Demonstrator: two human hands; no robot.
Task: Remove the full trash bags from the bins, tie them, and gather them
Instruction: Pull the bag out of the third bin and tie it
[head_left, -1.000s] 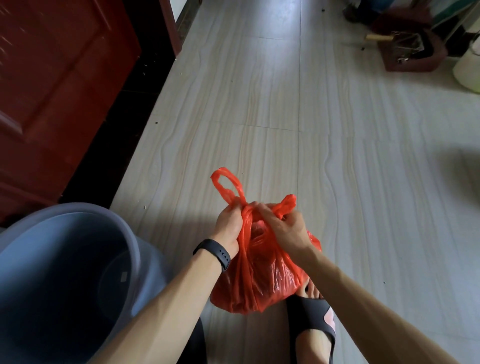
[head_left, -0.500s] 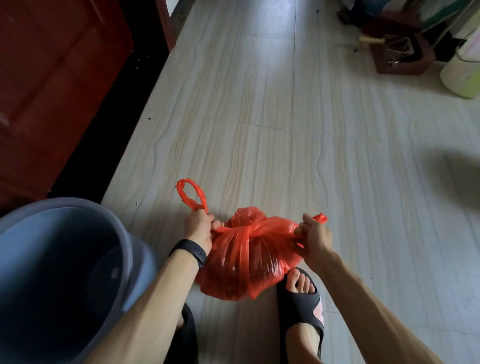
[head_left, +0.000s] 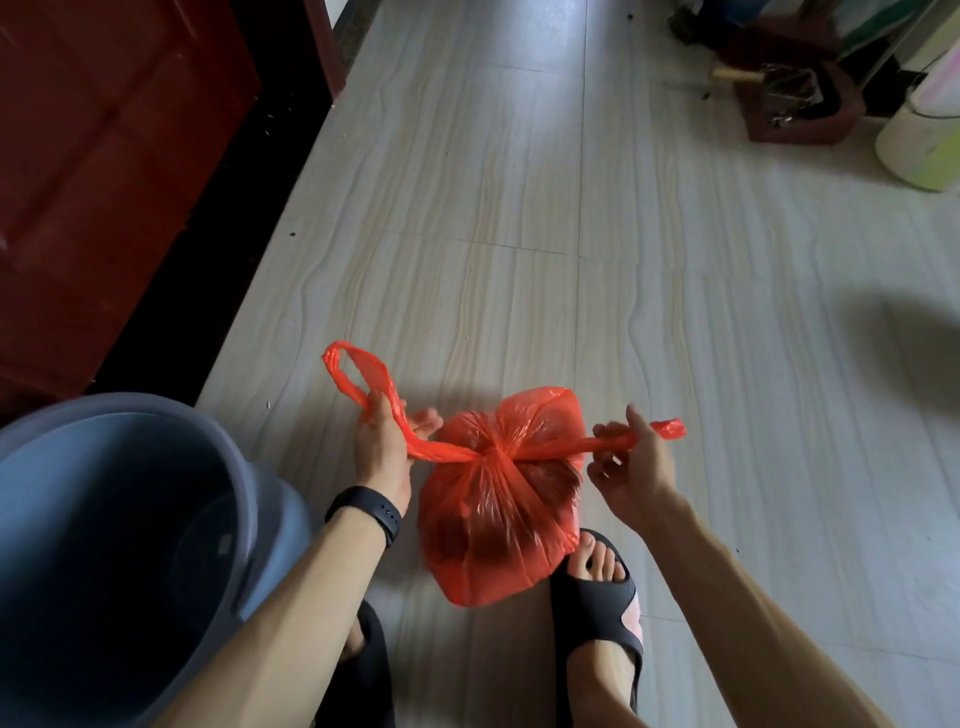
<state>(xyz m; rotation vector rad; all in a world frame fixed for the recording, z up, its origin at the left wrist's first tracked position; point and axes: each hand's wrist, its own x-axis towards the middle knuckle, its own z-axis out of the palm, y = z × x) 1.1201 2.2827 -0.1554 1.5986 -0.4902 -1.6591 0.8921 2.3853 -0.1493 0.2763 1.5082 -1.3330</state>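
Grey bin (head_left: 78, 493) at far left, with no bag that we can see inside it. Left hand (head_left: 382, 447), black wristband (head_left: 363, 512) on the wrist, has its fingers wrapped round the long handle loop (head_left: 358, 374). The red bag (head_left: 498, 519) is full and out of the bin, slung between both hands just ahead of the right sandal (head_left: 597, 597). We cannot tell whether its base touches the floor. One crossing (head_left: 491, 454) is cinched at the neck. Right hand (head_left: 634, 467) pinches the short handle tail (head_left: 670, 427), other fingers loose.

Risks, as we judge them:
- The thin film may tear under a harder pull.
- The short tail may slip from the pinch.
- A single crossing may loosen before a second one locks it.

Count: one bin, one bag, two handles, one crossing, two hands, two sandals.
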